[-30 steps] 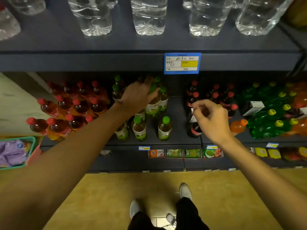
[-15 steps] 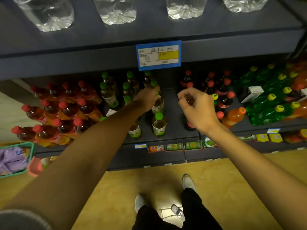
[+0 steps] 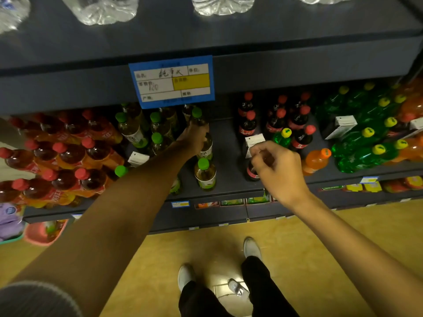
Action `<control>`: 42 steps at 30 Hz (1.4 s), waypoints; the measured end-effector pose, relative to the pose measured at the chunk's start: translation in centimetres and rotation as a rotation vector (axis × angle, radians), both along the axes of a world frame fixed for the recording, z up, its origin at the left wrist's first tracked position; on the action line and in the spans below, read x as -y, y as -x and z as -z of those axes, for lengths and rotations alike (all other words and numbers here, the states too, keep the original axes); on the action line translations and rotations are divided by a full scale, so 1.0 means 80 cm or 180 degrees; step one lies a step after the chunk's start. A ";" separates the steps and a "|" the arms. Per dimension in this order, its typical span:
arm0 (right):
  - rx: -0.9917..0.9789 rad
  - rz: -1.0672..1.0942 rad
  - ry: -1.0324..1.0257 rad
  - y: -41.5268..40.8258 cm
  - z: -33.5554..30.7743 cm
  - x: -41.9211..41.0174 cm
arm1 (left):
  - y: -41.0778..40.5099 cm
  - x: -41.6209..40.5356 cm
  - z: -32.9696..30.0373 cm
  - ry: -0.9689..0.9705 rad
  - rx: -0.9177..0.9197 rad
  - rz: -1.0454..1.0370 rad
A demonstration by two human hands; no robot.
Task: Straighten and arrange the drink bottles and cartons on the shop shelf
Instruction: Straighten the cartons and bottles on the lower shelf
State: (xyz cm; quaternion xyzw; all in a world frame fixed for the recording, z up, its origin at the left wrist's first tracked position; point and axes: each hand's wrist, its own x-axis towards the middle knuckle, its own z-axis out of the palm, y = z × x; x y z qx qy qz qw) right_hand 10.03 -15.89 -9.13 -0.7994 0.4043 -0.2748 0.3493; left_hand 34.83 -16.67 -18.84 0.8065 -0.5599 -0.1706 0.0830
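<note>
Green-capped tea bottles [image 3: 206, 177] stand in columns on the dark middle shelf [image 3: 229, 154]. My left hand [image 3: 194, 139] reaches in and grips one of them in the rightmost column, just below a green cap [image 3: 196, 112]. My right hand [image 3: 277, 165] is curled in front of the cola bottles [image 3: 249, 126], and its fingertips pinch the lower end of a small white carton [image 3: 254, 140]. The carton lies over a cola bottle [image 3: 251, 173] partly hidden by the hand. Other white cartons lie among the tea [image 3: 137, 159] and the green soda bottles [image 3: 343, 126].
Red-capped tea bottles [image 3: 68, 154] fill the shelf's left, green soda bottles [image 3: 366, 145] and an orange bottle [image 3: 315, 160] the right. Water bottles [image 3: 107, 10] stand on the shelf above, which carries a blue price tag [image 3: 171, 81]. A pink basket [image 3: 43, 232] sits at floor level on the left.
My left hand has shifted rightward from the middle tea bottles to the rightmost column. My right hand stays by the front cola bottle. The carton now shows at its fingertips.
</note>
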 end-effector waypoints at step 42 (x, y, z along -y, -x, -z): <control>-0.0717 -0.1201 0.0463 -0.306 0.028 -0.110 | -0.159 -0.328 -0.071 0.1392 0.0058 -0.0857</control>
